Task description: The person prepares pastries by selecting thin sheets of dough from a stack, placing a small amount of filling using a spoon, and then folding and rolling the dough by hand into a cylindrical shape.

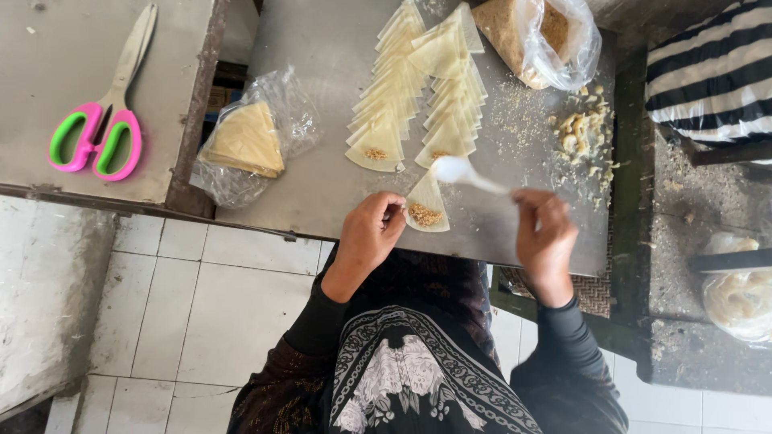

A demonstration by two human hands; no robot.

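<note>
My left hand (370, 233) rests its fingers on the edge of a pale triangular dough wrapper (426, 206) with a small heap of brown crumbly filling on it, near the front edge of the metal table (322, 161). My right hand (545, 233) holds a white plastic spoon (460, 171) whose bowl hovers just above that wrapper. Behind it lie two overlapping rows of triangular wrappers (418, 88), the nearest ones with a dab of filling.
A clear bag of brown filling (539, 36) sits at the back right, crumbs and dough scraps (583, 133) beside it. A plastic bag of stacked wrappers (245, 141) lies at the left. Pink-and-green scissors (100, 128) lie on the neighbouring table. A striped cloth (712, 68) is far right.
</note>
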